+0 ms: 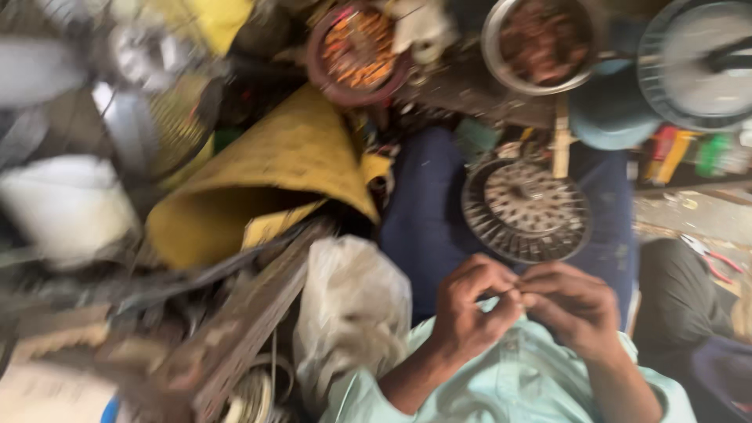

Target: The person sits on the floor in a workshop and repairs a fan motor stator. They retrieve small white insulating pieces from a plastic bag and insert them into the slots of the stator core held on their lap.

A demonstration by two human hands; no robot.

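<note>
My left hand (470, 309) and my right hand (570, 305) meet close to my chest, over a pale green shirt. Their fingertips pinch together at one spot, on something too small and blurred to make out. Just beyond the hands a round grey slotted metal disc (525, 211) lies on my lap, on dark blue trousers. A pale wooden-handled tool (561, 145) rests at the disc's far edge.
A crumpled clear plastic bag (352, 309) lies left of my hands. A yellow mat (266, 176) sits beyond it. At the top stand a red bowl of small parts (359, 51), a metal bowl (540, 43) and a round fan grille (701, 66). Red-handled pliers (717, 262) lie at right.
</note>
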